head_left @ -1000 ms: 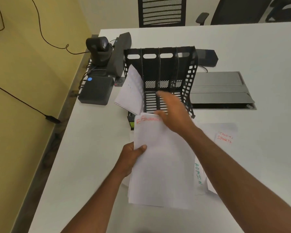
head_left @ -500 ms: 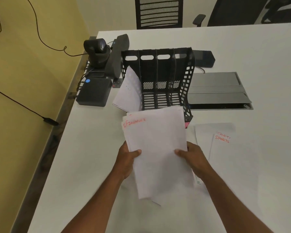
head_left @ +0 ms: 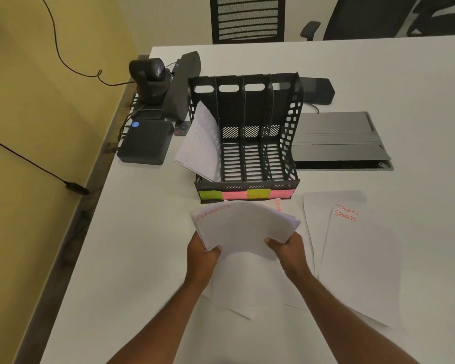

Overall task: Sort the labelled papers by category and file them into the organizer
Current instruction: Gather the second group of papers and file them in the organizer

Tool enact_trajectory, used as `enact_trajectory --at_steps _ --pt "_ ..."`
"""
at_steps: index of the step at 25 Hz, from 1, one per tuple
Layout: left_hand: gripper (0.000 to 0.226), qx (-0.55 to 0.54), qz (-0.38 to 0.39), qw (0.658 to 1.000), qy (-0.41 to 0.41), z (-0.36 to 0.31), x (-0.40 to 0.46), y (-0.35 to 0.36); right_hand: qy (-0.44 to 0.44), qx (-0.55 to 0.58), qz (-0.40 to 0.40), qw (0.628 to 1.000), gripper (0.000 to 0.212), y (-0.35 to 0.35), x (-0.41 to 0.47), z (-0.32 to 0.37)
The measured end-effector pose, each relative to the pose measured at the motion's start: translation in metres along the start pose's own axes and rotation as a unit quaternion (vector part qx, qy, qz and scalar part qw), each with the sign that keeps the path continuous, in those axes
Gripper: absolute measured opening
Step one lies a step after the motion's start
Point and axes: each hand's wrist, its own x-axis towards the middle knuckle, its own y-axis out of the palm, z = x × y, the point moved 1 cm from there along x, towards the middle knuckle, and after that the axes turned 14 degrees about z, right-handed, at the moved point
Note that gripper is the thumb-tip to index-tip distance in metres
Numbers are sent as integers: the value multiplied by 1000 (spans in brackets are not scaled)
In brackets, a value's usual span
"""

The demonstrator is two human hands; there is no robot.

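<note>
Behind, a camera (head_left: pixel 150 74) and a black box (head_left: pixel 145 145) stand left of the organizer (head_left: pixel 247 132) on the desk (head_left: pixel 378 74); sheets marked SPORTS (head_left: pixel 352 258) lie at right. Compared with half a second ago, the stack of papers (head_left: pixel 242 227) is bent into an arch and sits lower. The left hand (head_left: pixel 201 252) and right hand (head_left: pixel 289 249) grip its two side edges, thumbs on top, just before the organizer.

Left hand (head_left: pixel 202 252) and right hand (head_left: pixel 286 248) raised, fingers curled, thumbs up.
</note>
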Motion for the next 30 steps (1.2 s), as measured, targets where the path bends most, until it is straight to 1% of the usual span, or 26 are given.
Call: enact_trajectory --at_steps 2,4,6,7,8,11,12,13,14,16,17,18,19,21,23,25,26,27,28,29,30 --pt "50 -21 -13 1000 -18 5 2 3 -30 -5 11 999 43 3 -1 0" --pt "43 -48 -32 998 -34 5 5 6 -50 -33 15 998 40 7 -2 -3" --pt "33 -60 -47 996 -34 0 10 6 -37 -64 9 997 27 8 0 1" --pt "32 -60 -52 996 -28 -6 14 4 -23 -85 7 996 25 6 0 9" --pt "31 -61 -54 997 -17 -14 19 0 -27 -125 16 992 31 1 0 18" --pt "35 -78 -27 996 19 -45 40 -14 -84 -264 93 956 49 -9 -2 57" --pt "38 -87 -13 996 23 -53 46 -17 -90 -301 121 942 53 -11 -1 62" --pt "40 -95 0 995 26 -58 50 -18 -76 -332 145 929 53 -13 0 63" --pt "42 -96 6 995 21 -60 52 -18 -40 -365 161 916 45 -14 2 60" --pt "43 -86 -2 996 -9 -55 52 -15 27 -398 175 900 30 -16 1 49" --pt "43 -84 -12 996 -30 -47 52 -13 23 -413 180 893 26 -16 -3 44" --pt "43 -87 -23 995 -44 -40 52 -10 -4 -434 182 882 26 -16 -8 41" --pt "41 -88 -26 995 -44 -36 52 -6 -33 -451 182 873 31 -15 -12 39" --pt "36 -72 -3 997 -4 -42 50 8 -54 -446 158 879 36 -14 -17 45" --pt "57 -39 63 997 24 -65 59 27 -58 -430 95 896 37 -15 -16 58" --pt "69 -63 154 986 16 -101 72 50 -82 -396 4 914 42 -15 -14 75" --pt "75 -82 190 978 4 -118 77 60 -96 -375 -44 921 41 -14 -9 87" --pt "71 -90 218 972 -4 -132 81 69 -112 -356 -85 924 38 -12 -3 99" --pt "51 -97 234 967 -5 -147 84 78 -137 -346 -120 920 32 -11 6 110" --pt "26 -106 237 966 -8 -160 87 85 -163 -346 -148 912 24 -10 16 119" --pt "17 -114 235 965 -11 -171 93 91 -186 -351 -174 901 21 -9 28 129"
